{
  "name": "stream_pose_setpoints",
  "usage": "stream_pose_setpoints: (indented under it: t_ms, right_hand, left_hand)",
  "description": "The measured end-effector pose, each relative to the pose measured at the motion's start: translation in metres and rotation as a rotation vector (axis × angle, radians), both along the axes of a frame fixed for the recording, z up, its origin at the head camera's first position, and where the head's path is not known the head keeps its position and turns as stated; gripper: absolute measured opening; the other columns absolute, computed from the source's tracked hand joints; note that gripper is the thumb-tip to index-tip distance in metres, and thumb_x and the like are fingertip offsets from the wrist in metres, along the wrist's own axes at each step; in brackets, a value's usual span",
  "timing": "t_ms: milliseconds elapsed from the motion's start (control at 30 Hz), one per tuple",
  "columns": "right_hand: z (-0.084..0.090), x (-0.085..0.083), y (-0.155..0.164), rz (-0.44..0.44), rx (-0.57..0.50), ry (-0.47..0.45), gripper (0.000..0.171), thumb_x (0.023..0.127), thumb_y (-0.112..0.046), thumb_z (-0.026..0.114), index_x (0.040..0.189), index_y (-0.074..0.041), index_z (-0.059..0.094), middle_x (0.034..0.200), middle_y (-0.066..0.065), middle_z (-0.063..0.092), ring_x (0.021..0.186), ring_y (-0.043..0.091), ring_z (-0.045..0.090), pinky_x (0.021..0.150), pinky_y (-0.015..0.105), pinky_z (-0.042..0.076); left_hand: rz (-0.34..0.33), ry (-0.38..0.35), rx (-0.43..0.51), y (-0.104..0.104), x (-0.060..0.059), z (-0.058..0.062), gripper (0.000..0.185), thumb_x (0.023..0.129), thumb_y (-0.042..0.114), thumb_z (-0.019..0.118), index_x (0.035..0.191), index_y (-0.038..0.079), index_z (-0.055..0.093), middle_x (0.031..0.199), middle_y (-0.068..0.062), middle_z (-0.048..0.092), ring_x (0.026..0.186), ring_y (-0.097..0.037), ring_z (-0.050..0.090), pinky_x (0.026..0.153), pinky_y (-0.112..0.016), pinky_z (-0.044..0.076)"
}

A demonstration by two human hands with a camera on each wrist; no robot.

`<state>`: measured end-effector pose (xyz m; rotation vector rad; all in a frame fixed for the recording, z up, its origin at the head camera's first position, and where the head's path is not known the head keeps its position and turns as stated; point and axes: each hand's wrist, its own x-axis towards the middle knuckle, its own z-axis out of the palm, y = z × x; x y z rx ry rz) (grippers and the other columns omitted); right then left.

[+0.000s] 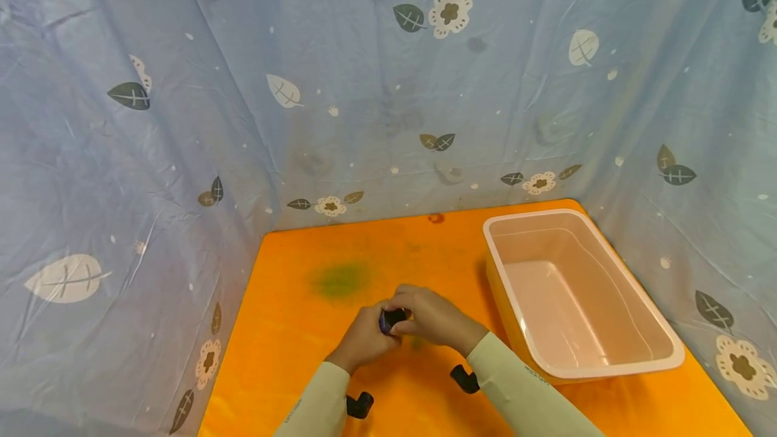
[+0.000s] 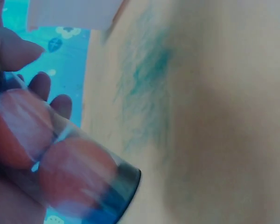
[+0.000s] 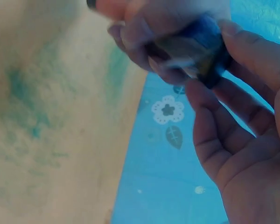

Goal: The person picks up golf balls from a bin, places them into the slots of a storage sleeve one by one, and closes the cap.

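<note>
My left hand (image 1: 364, 339) grips a clear tube (image 2: 60, 128) around its body, over the middle of the table. Two orange-red balls (image 2: 77, 175) show one behind the other through its wall, and one end has a dark rim. The thumb and fingers of my right hand (image 1: 437, 315) pinch the dark end (image 3: 213, 63) of the tube, close against the left hand. From the head view, only this dark end shows between the two hands. In the right wrist view, the left fingers cover much of the tube's body.
A pale pink plastic bin (image 1: 506, 282) stands to the right on the orange table (image 1: 291, 356). A green smudge (image 1: 340, 280) marks the tabletop beyond the hands. A blue patterned curtain (image 1: 364, 86) hangs at the back and both sides. Small black devices (image 1: 359, 405) sit at the wrists.
</note>
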<state>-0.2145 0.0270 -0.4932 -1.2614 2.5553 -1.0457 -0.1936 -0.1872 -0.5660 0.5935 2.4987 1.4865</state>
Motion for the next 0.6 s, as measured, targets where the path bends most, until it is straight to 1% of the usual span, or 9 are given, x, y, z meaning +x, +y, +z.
stream_pose_setpoints:
  t_ms: [33,100,200,267,333,400,433,467,600]
  right_hand:
    - [-0.001,0.0,0.001,-0.012,-0.008,-0.012,0.035,0.096,-0.013,0.085,0.13,-0.008,0.077,0.114,-0.004,0.065,0.098,0.01,0.064,0.086,0.026,0.056]
    - [-0.001,0.001,0.002,-0.036,-0.029,-0.032,0.037,0.098,-0.013,0.083,0.134,-0.008,0.075,0.12,-0.003,0.065,0.101,0.012,0.065,0.088,0.028,0.056]
    - [-0.001,0.001,0.005,-0.078,-0.051,-0.042,0.038,0.099,-0.014,0.082,0.136,-0.009,0.073,0.125,-0.001,0.066,0.102,0.016,0.066,0.089,0.031,0.056]
    - [0.001,0.001,0.009,-0.114,-0.064,-0.054,0.04,0.1,-0.017,0.082,0.138,-0.01,0.072,0.127,-0.001,0.066,0.099,0.019,0.065,0.086,0.033,0.056]
    - [0.004,0.001,0.013,-0.154,-0.078,-0.069,0.043,0.101,-0.021,0.081,0.141,-0.011,0.07,0.129,0.001,0.066,0.096,0.02,0.064,0.083,0.035,0.056]
    - [0.006,0.001,0.018,-0.193,-0.099,-0.078,0.046,0.102,-0.024,0.081,0.144,-0.011,0.068,0.132,0.003,0.067,0.094,0.018,0.063,0.079,0.035,0.055]
    - [0.007,0.001,0.02,-0.216,-0.111,-0.081,0.047,0.102,-0.026,0.08,0.145,-0.012,0.068,0.133,0.003,0.066,0.092,0.016,0.062,0.077,0.035,0.055]
    - [0.008,0.001,0.022,-0.237,-0.125,-0.084,0.047,0.103,-0.026,0.08,0.146,-0.012,0.068,0.133,0.003,0.066,0.092,0.015,0.062,0.076,0.035,0.055]
    - [0.005,0.0,0.031,-0.306,-0.186,-0.084,0.043,0.102,-0.025,0.08,0.143,-0.013,0.069,0.132,-0.001,0.067,0.091,0.012,0.062,0.074,0.034,0.056]
  left_hand:
    - [0.012,-0.002,0.019,0.001,0.0,-0.001,0.036,0.094,0.005,0.076,0.128,0.016,0.07,0.111,0.004,0.074,0.084,-0.015,0.068,0.074,-0.031,0.055]
    - [0.027,-0.004,0.063,0.003,-0.002,-0.001,0.037,0.096,0.008,0.077,0.132,0.016,0.069,0.117,0.004,0.073,0.093,-0.016,0.071,0.079,-0.033,0.058]
    - [0.035,0.029,0.103,0.008,-0.006,-0.001,0.04,0.098,0.011,0.079,0.135,0.016,0.069,0.123,0.004,0.073,0.104,-0.016,0.071,0.087,-0.035,0.059]
    - [0.033,0.063,0.112,0.011,-0.009,-0.001,0.034,0.098,0.013,0.08,0.131,0.018,0.07,0.116,0.003,0.072,0.097,-0.016,0.069,0.083,-0.034,0.057]
    - [0.043,0.094,0.101,0.013,-0.012,0.0,0.026,0.098,0.015,0.083,0.12,0.02,0.07,0.106,0.003,0.068,0.088,-0.015,0.063,0.077,-0.033,0.053]
    - [0.055,0.126,0.1,0.016,-0.013,0.001,0.023,0.096,0.017,0.086,0.112,0.023,0.069,0.099,0.004,0.063,0.082,-0.015,0.056,0.073,-0.034,0.048]
    - [0.066,0.135,0.093,0.018,-0.014,0.002,0.024,0.096,0.017,0.087,0.109,0.023,0.068,0.098,0.004,0.062,0.081,-0.016,0.055,0.072,-0.036,0.047]
    - [0.072,0.143,0.093,0.021,-0.012,0.008,0.025,0.094,0.017,0.088,0.107,0.023,0.067,0.098,0.004,0.062,0.082,-0.016,0.055,0.073,-0.036,0.048]
    - [0.102,0.139,0.083,0.027,-0.015,0.008,0.029,0.092,0.026,0.092,0.111,0.024,0.07,0.102,0.006,0.065,0.088,-0.017,0.061,0.081,-0.039,0.052]
